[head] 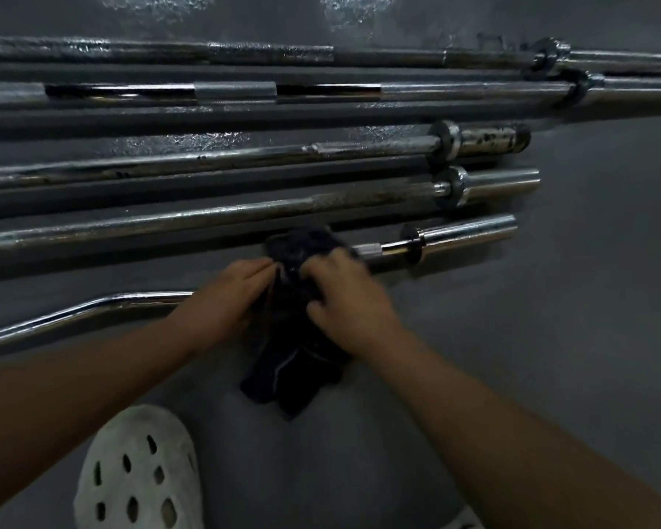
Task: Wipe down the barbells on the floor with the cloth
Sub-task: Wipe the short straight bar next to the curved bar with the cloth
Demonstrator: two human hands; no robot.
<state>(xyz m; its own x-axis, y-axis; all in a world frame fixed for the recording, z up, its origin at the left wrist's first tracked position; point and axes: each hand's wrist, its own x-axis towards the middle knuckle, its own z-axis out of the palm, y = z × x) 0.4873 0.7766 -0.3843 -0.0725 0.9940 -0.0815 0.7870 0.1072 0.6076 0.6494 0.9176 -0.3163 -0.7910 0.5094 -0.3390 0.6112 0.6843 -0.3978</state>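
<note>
Several steel barbells lie side by side on the grey floor. Nearest me is a curved chrome bar (92,309) whose right sleeve (470,232) ends past a collar. A dark cloth (296,330) is draped over the middle of this bar and hangs down toward me. My left hand (231,299) and my right hand (346,295) both grip the cloth where it wraps the bar, close together. The bar under the cloth is hidden. Beyond it lies a straight bar (207,219), then a rusty one (245,158).
Two longer barbells (245,89) lie farthest away and run out of view right. My white perforated clog (138,471) stands on the floor (569,299) at bottom left. Wet shiny patches mark the floor at the top.
</note>
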